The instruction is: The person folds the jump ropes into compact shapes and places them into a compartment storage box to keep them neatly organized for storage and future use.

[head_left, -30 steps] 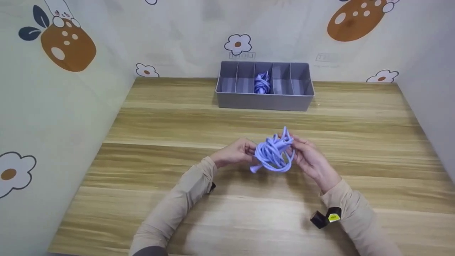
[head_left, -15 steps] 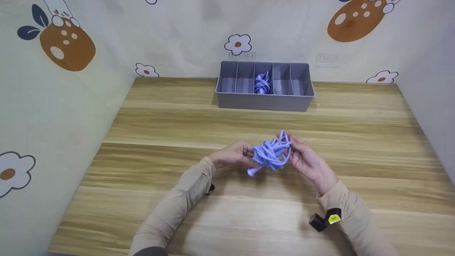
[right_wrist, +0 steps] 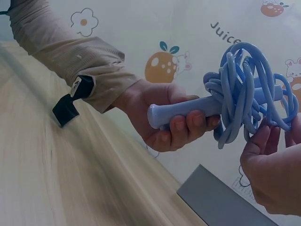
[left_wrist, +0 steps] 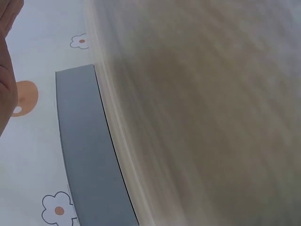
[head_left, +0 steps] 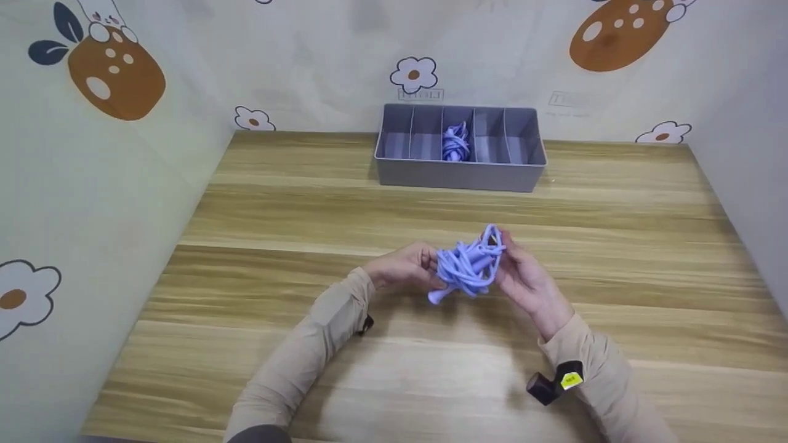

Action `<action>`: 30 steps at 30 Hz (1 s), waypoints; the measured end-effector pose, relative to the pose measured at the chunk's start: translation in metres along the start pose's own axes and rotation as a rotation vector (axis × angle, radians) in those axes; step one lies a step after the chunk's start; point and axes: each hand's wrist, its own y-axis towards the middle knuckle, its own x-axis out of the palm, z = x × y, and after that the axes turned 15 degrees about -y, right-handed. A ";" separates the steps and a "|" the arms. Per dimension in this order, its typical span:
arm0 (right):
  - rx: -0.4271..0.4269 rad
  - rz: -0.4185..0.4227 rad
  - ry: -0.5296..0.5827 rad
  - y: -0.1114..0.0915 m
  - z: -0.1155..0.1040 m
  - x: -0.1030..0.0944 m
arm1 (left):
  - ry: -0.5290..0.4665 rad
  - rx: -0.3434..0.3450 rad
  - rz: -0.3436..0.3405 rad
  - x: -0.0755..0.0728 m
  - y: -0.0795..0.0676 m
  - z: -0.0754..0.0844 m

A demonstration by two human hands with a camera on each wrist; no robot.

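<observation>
A periwinkle-blue jump rope [head_left: 463, 268], wound into a bundle round its handles, is held above the middle of the table. My left hand [head_left: 403, 266] grips the bundle from the left; the right wrist view shows its fingers curled round a flared handle [right_wrist: 188, 111]. On the other side, my right hand [head_left: 530, 280] pinches loops of cord [right_wrist: 277, 117] between thumb and fingertips. Only an edge of my left hand [left_wrist: 5, 89] enters the left wrist view, where the rope is out of sight.
A grey box [head_left: 458, 175] with several compartments stands at the back of the wooden table [head_left: 277, 203]. Its middle compartment holds another coiled blue jump rope [head_left: 456, 144]. Patterned walls [head_left: 320, 61] enclose the back and sides.
The jump rope has shifted slightly left and tilted between the hands. My right hand has moved a little left with it, its forearm swinging inward; my left hand stays nearly in place.
</observation>
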 end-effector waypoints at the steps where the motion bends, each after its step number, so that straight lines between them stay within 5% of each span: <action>1: 0.010 -0.004 0.003 0.001 0.000 0.000 | 0.005 0.008 -0.009 -0.001 0.000 0.000; 8: 0.079 -0.027 -0.048 0.006 -0.001 0.002 | 0.014 -0.017 -0.054 -0.003 -0.002 0.007; 16: -0.044 0.122 -0.666 0.005 -0.007 0.011 | 0.039 -0.012 -0.057 -0.006 -0.004 0.010; 23: -0.165 0.222 -0.865 0.003 -0.012 0.018 | 0.038 -0.001 -0.067 -0.010 -0.001 0.013; 30: -0.132 0.431 -1.047 0.003 -0.012 0.021 | 0.020 -0.012 -0.049 -0.015 0.002 0.009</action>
